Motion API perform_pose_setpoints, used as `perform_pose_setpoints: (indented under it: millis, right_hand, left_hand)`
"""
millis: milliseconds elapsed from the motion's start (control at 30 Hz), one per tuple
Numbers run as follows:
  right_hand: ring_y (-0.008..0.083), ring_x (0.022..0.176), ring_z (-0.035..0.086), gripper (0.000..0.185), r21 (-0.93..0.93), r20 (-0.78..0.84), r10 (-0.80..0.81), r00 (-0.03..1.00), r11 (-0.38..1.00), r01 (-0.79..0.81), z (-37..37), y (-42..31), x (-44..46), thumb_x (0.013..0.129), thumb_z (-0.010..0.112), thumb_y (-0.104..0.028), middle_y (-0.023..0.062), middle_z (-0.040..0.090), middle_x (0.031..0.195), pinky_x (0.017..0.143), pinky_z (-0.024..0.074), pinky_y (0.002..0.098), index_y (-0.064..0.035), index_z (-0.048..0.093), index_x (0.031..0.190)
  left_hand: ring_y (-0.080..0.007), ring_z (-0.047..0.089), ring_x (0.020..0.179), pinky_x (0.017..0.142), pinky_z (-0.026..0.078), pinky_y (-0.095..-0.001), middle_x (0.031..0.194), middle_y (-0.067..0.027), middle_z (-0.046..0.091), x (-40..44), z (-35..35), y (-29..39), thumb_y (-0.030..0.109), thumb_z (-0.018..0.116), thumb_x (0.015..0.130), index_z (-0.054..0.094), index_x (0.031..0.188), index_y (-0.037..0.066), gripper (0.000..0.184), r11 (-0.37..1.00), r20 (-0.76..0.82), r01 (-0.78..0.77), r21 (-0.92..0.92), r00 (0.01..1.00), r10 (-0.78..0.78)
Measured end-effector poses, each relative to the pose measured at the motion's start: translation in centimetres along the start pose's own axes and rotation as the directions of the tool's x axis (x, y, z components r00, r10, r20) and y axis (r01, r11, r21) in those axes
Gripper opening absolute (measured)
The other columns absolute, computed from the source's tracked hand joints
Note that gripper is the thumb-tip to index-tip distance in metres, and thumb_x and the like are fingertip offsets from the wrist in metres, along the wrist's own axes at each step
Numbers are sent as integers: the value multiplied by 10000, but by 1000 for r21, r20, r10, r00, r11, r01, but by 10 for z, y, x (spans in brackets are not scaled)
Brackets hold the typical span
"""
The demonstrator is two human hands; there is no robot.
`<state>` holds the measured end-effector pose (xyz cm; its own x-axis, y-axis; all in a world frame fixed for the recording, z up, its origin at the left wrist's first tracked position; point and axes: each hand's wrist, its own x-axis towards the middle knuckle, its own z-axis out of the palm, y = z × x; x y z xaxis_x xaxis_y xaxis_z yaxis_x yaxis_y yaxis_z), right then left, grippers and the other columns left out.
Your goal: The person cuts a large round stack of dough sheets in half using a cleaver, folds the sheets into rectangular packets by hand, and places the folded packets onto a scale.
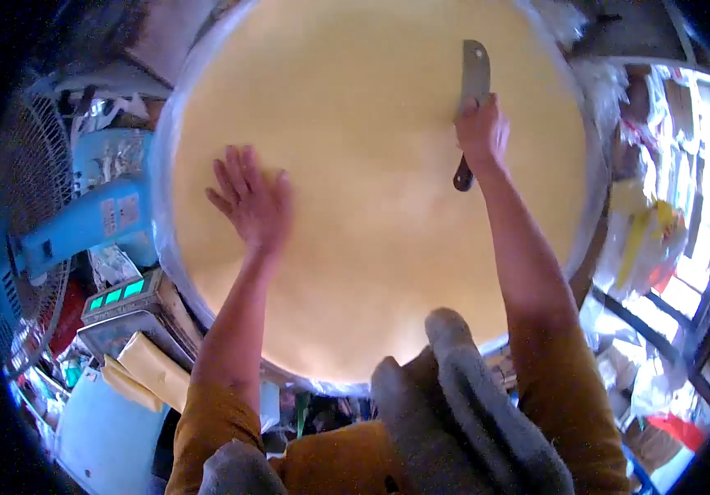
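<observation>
A hand is holding a knife over a broad yellow disc.
The right hand [484, 132] is gripping the knife [476, 70] near the disc's [371, 214] far right edge, blade pointing away; the left hand [258, 206] is spreading open toward the left edge, contact unclear.

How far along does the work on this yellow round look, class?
The yellow round already looks spread out flat. In hand: the right hand grips the knife; the left hand is open on or just over the round. No cut lines show, so any cutting seems left to do.
</observation>
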<state>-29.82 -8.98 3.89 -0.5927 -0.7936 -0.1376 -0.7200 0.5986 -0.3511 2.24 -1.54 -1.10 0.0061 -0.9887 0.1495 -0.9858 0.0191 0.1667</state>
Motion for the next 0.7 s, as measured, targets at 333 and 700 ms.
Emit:
perform_pose_setpoints:
  millis: [333, 700]
  right_hand:
    - [426, 714, 592, 253, -52, 157, 56, 986, 997, -48, -26, 16, -35, 836, 512, -276, 244, 610, 756, 628, 472, 496, -34, 471, 894]
    - [409, 755, 589, 241, 21, 203, 91, 975, 995, -97, -47, 10, -61, 824, 528, -236, 241, 603, 775, 640, 467, 483, -17, 472, 909]
  left_hand:
    - [-367, 184, 1336, 1008, 150, -635, 1455, -126, 220, 2, 7, -1, 401, 474, 855, 296, 1371, 101, 623, 1000, -36, -3, 26, 999, 4]
    - [-359, 184, 1335, 1003, 162, -634, 1450, -121, 229, 0, 2, 2, 415, 480, 862, 303, 1367, 113, 614, 1000, -25, -10, 23, 1000, 11]
